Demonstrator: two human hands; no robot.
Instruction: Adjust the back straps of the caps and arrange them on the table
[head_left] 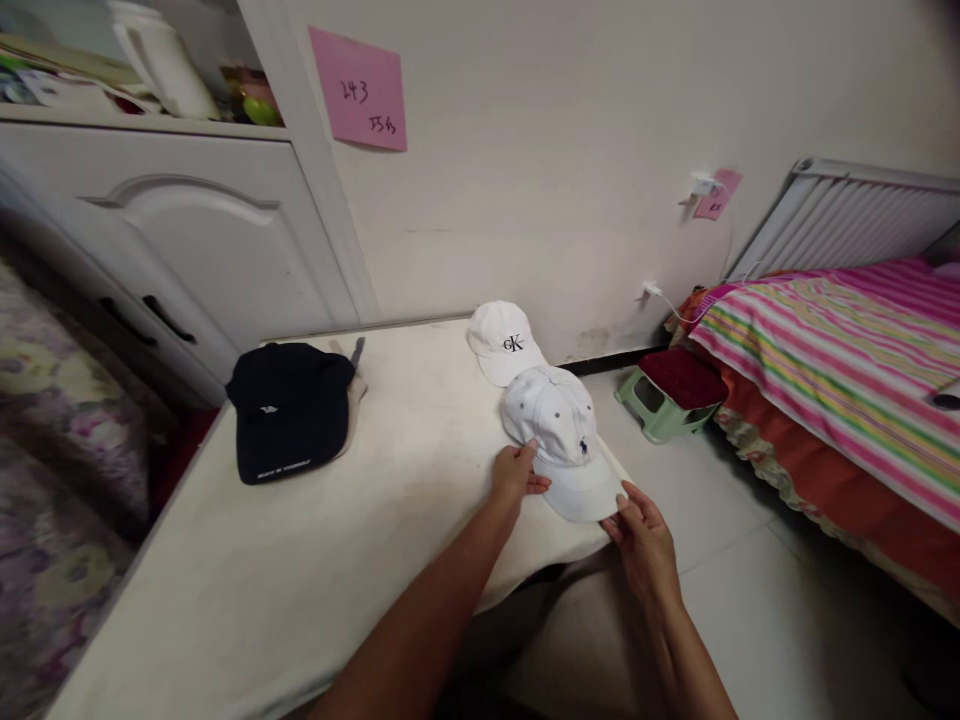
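A pale baseball cap [553, 415] with a small dark emblem on its front lies at the table's right edge, brim toward me. My left hand [516, 475] grips its left side near where the brim begins, thumb on top. My right hand [639, 530] pinches the brim's right front corner, fingers underneath. Just behind it sits a white cap [499, 335] with black "CK" letters, its brim close against or partly behind the nearer cap. A dark navy cap [292, 410] rests at the table's left, with a beige brim or cap showing beneath its right side.
The cream-covered table [390, 540] stands against the wall. On the floor to the right is a green stool [664, 405] with a red top, beside a bed [840, 330] with a striped cover. A white cabinet [202, 230] and a floral curtain [67, 480] flank the left side.
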